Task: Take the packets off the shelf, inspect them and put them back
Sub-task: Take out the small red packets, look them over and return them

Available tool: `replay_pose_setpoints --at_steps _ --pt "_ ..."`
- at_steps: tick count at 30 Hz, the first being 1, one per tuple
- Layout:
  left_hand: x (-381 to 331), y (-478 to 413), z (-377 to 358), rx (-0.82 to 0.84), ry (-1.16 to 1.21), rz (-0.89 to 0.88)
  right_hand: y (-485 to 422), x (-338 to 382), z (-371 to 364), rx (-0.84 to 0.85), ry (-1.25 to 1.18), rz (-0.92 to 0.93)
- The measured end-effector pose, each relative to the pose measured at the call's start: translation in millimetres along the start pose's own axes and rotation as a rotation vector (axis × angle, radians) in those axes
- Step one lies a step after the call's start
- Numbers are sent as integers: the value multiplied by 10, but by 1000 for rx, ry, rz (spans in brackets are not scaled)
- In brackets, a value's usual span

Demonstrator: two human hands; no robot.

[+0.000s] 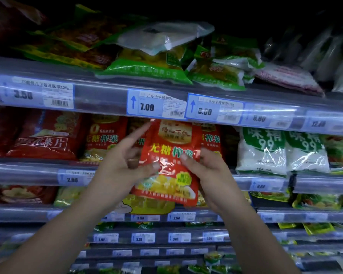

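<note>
Gripping a red packet (167,161) by its right side, the right hand (208,175) holds it before the shelf (107,103). The left hand (123,165) touches its left edge, fingers spread loose.

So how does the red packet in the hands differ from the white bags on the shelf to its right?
The glossy red plastic packet is held tilted in front of the shelves between both hands; the white-and-green plastic bags stand upright on their shelf. The red packet shows yellow food at the bottom; the white bags show a large 99. Both are shiny sealed plastic.
</note>
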State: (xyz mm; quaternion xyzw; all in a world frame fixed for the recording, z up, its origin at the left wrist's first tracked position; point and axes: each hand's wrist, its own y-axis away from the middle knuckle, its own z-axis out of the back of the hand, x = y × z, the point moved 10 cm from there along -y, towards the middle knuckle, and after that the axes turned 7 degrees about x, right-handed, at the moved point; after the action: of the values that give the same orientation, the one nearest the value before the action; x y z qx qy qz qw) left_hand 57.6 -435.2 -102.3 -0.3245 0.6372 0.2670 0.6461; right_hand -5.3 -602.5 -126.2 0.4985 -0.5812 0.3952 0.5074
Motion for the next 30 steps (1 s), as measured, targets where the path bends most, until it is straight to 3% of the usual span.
replay_pose_setpoints --at_steps 4,10,13,18,24,30 --pt "162 208 -12 12 103 48 184 -154 -17 118 -3 -20" --pt "281 323 -15 3 111 73 262 -217 -35 142 23 12" --pt "240 339 14 -7 15 88 295 -204 -30 129 69 12" --pt "146 324 133 -147 -84 107 377 -177 -297 287 142 -10" --pt "208 269 178 -155 140 170 418 -99 -322 299 109 19" --pt "172 252 136 -108 214 148 415 -78 -311 310 113 20"
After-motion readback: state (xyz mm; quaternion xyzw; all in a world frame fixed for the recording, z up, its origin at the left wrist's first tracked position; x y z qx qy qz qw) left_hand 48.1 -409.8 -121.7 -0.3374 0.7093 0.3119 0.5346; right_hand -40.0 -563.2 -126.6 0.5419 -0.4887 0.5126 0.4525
